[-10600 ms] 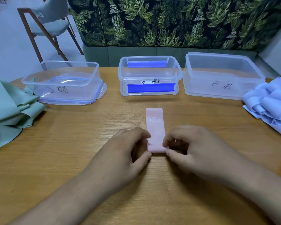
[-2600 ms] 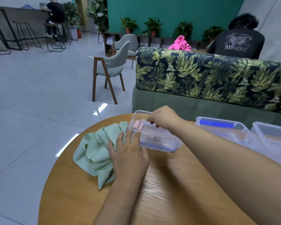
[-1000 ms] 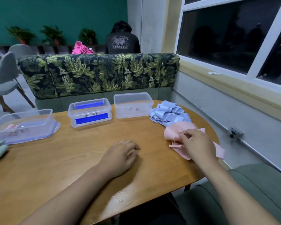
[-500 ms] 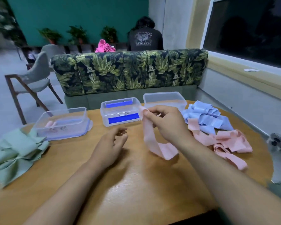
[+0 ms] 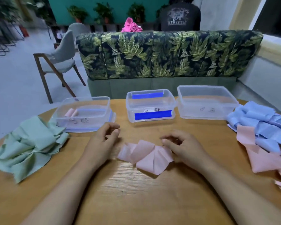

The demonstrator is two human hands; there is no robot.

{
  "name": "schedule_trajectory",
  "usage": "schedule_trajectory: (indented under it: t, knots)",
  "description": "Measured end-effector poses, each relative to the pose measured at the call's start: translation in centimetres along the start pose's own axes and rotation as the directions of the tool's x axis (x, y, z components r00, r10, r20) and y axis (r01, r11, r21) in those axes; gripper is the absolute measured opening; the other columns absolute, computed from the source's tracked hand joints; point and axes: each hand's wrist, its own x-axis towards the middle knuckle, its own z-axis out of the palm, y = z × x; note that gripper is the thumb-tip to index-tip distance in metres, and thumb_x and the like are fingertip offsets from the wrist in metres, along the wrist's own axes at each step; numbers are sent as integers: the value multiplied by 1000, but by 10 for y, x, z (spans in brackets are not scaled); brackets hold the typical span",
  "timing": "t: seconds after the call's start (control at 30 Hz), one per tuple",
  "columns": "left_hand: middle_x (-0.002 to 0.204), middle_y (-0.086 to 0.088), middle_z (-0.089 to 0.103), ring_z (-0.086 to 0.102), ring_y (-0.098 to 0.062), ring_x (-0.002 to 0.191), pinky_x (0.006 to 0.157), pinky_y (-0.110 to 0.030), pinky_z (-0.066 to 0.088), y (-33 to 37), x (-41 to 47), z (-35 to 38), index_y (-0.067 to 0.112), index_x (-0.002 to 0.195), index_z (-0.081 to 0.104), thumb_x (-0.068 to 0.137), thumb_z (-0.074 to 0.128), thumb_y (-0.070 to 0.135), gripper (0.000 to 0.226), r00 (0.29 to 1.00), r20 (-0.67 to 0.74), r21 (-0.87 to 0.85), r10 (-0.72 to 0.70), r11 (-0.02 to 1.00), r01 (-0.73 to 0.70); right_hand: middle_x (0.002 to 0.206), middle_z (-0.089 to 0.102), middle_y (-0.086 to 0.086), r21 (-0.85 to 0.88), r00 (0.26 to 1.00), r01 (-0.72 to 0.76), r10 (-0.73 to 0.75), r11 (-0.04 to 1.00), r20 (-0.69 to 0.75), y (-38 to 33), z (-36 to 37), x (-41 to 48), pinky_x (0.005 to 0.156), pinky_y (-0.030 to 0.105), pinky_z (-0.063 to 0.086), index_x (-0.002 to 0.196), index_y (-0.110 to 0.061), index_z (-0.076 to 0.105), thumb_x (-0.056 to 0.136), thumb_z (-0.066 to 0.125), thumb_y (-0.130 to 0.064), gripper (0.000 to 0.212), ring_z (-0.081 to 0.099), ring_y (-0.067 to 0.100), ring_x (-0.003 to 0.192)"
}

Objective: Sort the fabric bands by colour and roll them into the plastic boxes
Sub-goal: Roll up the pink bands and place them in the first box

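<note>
A loose pink band lies crumpled on the wooden table between my hands. My left hand hovers just left of it, fingers loosely curled and holding nothing. My right hand sits over the band's right end, its fingers loosely curled with nothing visibly pinched. Three clear plastic boxes stand in a row behind. The left box holds two pink rolls. The middle box, marked with blue tape, and the right box hold no bands.
A pile of green bands lies at the table's left edge. Blue bands and more pink bands are heaped at the right. A leaf-print sofa backs the table, with a chair on the floor to the left.
My right hand has lowered the pink band from mid-air onto the table in front of me. My left hand stays beside it. My head has turned to face the boxes squarely.
</note>
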Motion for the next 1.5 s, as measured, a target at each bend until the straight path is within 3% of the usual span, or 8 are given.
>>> schedule_trajectory:
  t: [0.07,0.23,0.53,0.7,0.87,1.1,1.3,1.5]
  knots:
    - [103,15,68,63,-8,99,83,-16,46,5,-6,2,32,104,68,102,68,33,3,995,17,151,103,983,-105,93,68,-13,-42,998,44,-42,998,50,0,-6,-5,63,21,51,97,-37,81,93,80,-26,12,65,8,80]
    - [75,10,51,51,-13,79,70,-20,38,24,-19,3,32,75,44,87,72,59,41,948,133,351,289,881,-318,77,59,-11,-292,980,171,-133,941,147,-5,-16,-8,64,16,39,97,-39,69,85,84,-38,20,58,12,74]
    - [69,7,52,51,-14,68,60,-22,36,15,-19,17,26,69,42,94,70,54,46,976,125,367,177,906,-211,90,69,-18,-277,956,219,-149,936,253,7,-13,-5,72,19,49,104,-43,70,86,78,-30,24,66,10,85]
    - [87,14,56,58,-6,83,69,-19,42,9,-13,22,37,113,61,103,61,42,11,982,5,408,188,896,-174,90,66,-21,-353,944,265,-167,897,285,8,-13,-6,72,19,48,107,-48,67,82,76,-44,27,63,5,88]
    - [146,15,53,49,-14,135,111,-36,39,10,3,34,32,149,55,105,49,24,45,893,266,506,363,736,-450,88,66,-20,-340,943,285,-199,896,267,11,-12,-5,72,16,45,105,-46,70,87,76,-33,23,63,6,86]
    - [164,23,37,23,-2,156,126,-47,23,9,7,55,38,163,30,106,38,31,58,895,370,507,248,754,-418,91,69,-16,-192,966,199,-159,961,205,14,-12,-2,72,22,48,103,-38,71,91,76,-19,22,65,16,82]
    - [128,17,53,48,-13,122,112,-36,34,7,9,53,35,160,40,96,45,28,65,922,315,480,226,800,-360,82,62,-8,124,990,75,-89,989,109,12,-12,0,69,22,45,106,-24,67,100,65,-2,23,55,17,73]
    - [108,17,52,51,-11,107,96,-30,44,5,10,54,37,127,71,103,60,40,26,959,163,443,230,852,-280,85,69,-5,255,995,13,-38,967,92,11,-13,2,68,23,45,96,-24,74,102,61,-2,27,58,12,74]
